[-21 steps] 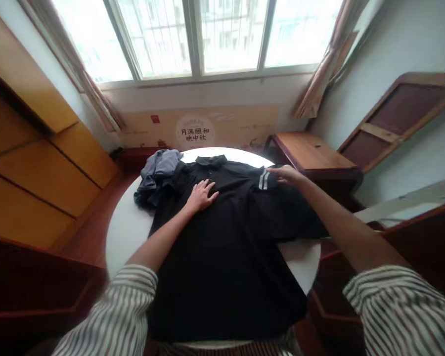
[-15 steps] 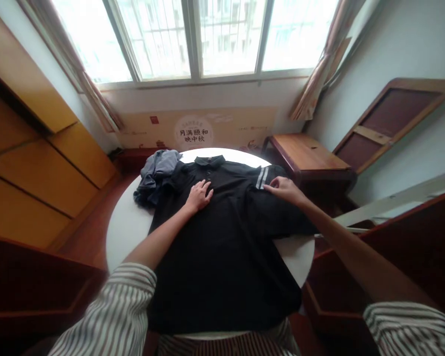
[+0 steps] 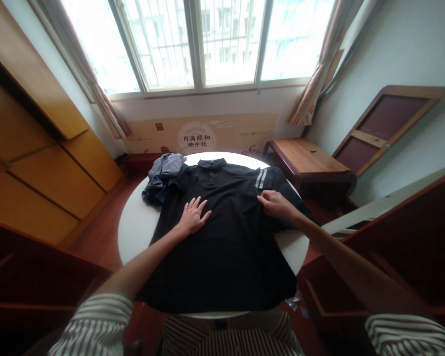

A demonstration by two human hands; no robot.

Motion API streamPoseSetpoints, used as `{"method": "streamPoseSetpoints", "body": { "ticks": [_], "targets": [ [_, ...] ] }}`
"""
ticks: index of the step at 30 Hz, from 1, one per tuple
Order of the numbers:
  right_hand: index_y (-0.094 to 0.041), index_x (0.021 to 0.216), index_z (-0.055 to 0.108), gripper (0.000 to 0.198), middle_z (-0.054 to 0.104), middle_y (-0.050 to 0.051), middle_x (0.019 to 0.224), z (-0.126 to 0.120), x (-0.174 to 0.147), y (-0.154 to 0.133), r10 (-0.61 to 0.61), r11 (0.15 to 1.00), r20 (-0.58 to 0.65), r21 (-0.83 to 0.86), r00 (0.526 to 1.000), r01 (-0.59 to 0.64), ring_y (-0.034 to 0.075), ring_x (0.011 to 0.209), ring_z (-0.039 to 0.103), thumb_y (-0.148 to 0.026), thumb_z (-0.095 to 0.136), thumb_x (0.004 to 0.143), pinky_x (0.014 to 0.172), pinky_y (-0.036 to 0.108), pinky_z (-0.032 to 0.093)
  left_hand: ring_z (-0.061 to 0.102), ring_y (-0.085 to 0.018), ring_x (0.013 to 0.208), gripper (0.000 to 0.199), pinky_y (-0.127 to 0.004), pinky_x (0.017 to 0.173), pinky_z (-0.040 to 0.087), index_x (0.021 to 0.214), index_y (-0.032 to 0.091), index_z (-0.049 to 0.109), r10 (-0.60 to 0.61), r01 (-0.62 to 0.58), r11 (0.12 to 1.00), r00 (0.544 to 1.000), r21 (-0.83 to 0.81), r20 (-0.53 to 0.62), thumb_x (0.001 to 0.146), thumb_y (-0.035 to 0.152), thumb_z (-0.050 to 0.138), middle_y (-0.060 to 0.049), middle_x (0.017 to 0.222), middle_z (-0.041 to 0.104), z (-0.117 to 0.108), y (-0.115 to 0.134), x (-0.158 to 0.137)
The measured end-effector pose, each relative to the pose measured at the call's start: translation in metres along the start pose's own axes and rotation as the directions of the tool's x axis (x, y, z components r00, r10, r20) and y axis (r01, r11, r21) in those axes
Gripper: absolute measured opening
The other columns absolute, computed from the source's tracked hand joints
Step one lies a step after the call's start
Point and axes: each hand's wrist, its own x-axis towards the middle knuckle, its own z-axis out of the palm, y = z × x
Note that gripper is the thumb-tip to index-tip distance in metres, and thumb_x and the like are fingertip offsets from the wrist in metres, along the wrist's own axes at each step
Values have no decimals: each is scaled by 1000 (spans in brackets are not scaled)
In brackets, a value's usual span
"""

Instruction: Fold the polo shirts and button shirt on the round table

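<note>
Here's the left hand [image 3: 194, 216], fingers spread, palm down on the chest of the black polo shirt [image 3: 222, 252], likely as an anchor so the cloth can't slide. Across to its right, the right hand [image 3: 276, 203] has thumb and forefinger pinched together at the shirt's side, seemingly on a bit of its fabric, perhaps to straighten it; the white-striped sleeve [image 3: 261, 178] sits just beyond. The shirt lies face up beneath the hands, collar ahead of the left one, hem nearer the wearer. A crumpled grey garment [image 3: 166, 165] rests beyond that hand, to its left. Underneath, a round white table [image 3: 131, 242]; farther ahead, a printed banner [image 3: 197, 138] below bright windows [image 3: 228, 44], and beyond the right hand, a wooden side table [image 3: 306, 155].
</note>
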Motion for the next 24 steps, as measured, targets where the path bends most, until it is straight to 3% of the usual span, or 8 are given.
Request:
{"method": "streamPoseSetpoints", "body": {
  "ticks": [3, 6, 9, 12, 16, 18, 21, 24],
  "targets": [
    [-19, 67, 56, 50, 58, 3, 56, -14, -13, 5, 11, 1000, -51, 7, 999, -11, 15, 48, 56, -65, 48, 86, 48, 24, 39, 29, -36, 147, 59, -58, 117, 27, 148, 18, 44, 33, -33, 999, 999, -16, -20, 99, 51, 43, -16, 158, 35, -7, 1, -24],
    [-19, 66, 59, 53, 62, 5, 59, -17, -42, 11, -19, 995, -92, -104, 996, 10, 16, 51, 57, -68, 49, 84, 50, 25, 39, 40, -31, 141, 53, -52, 116, 35, 143, 17, 48, 186, -191, 978, 981, -83, -58, 100, 47, 45, -16, 152, 44, -18, 4, -62],
    [-20, 54, 56, 58, 60, 6, 55, -6, -88, 18, -23, 974, -22, -224, 1000, 17, 16, 51, 55, -67, 46, 87, 52, 26, 37, 47, -24, 134, 42, -44, 114, 40, 137, 23, 53, 364, -369, 919, 929, -140, -60, 100, 41, 48, -10, 144, 53, -31, 5, -111],
    [-20, 53, 56, 60, 59, 5, 53, 16, -134, 26, 14, 970, 50, -241, 999, -2, 16, 50, 55, -67, 46, 89, 53, 27, 36, 50, -26, 129, 45, -45, 110, 44, 135, 27, 55, 428, -427, 895, 904, -126, -23, 95, 45, 58, -9, 139, 55, -43, -3, -155],
    [-20, 60, 56, 55, 59, 3, 55, 40, -166, 33, 16, 988, -47, -156, 999, -23, 16, 52, 54, -68, 49, 87, 52, 27, 37, 48, -33, 128, 74, -50, 105, 46, 137, 25, 52, 414, -412, 907, 910, -87, 8, 77, 62, 73, -13, 139, 52, -56, -24, -189],
    [-21, 60, 54, 54, 59, 2, 56, 43, -171, 29, 7, 998, -93, -59, 996, -13, 16, 53, 54, -67, 48, 88, 52, 26, 40, 50, -33, 122, 79, -47, 100, 48, 128, 24, 57, 417, -411, 906, 908, -101, 45, 67, 68, 78, -13, 134, 54, -60, -33, -198],
    [-21, 67, 57, 50, 63, 3, 64, 33, -176, 17, 31, 990, -108, 141, 994, -16, 18, 61, 60, -66, 49, 87, 54, 25, 46, 54, -29, 108, 65, -43, 93, 49, 109, 22, 61, 439, -431, 898, 892, -92, 109, 64, 61, 84, -10, 118, 60, -63, -38, -208],
    [-22, 74, 61, 46, 65, 3, 66, 16, -182, 7, 133, 958, -102, 267, 986, -101, 19, 59, 61, -67, 55, 82, 50, 25, 48, 56, -23, 93, 29, -39, 87, 47, 97, 22, 61, 463, -458, 886, 874, -66, 150, 78, 36, 78, -6, 102, 63, -66, -36, -217]
  ]
}}
